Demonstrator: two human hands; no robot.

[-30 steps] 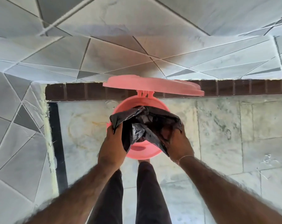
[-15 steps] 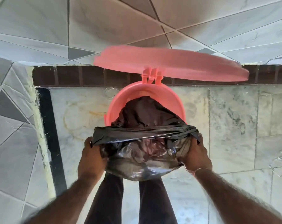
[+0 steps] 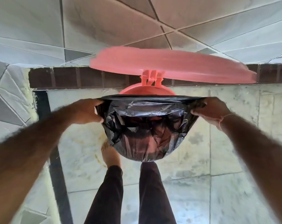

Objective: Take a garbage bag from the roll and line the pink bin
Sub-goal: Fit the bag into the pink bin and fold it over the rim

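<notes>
The pink bin [image 3: 146,90] stands on the floor in front of me, and its round pink lid [image 3: 169,68] is raised on a hinge at the back. A black garbage bag [image 3: 146,130] covers the bin's near side and most of its rim; only the far rim shows pink. My left hand [image 3: 87,111] grips the bag's stretched edge on the left. My right hand [image 3: 213,110] grips the edge on the right. The bag's mouth is pulled taut between them. The roll is not in view.
A tiled wall [image 3: 137,26] rises right behind the bin, above a dark brown skirting strip [image 3: 64,78]. My legs in dark trousers [image 3: 130,194] and a bare foot [image 3: 110,152] stand on the marble floor just in front of the bin.
My hands have moved apart and stretched the bag's mouth wide over the bin's rim. The view has come closer to the bin, and the lid looms larger.
</notes>
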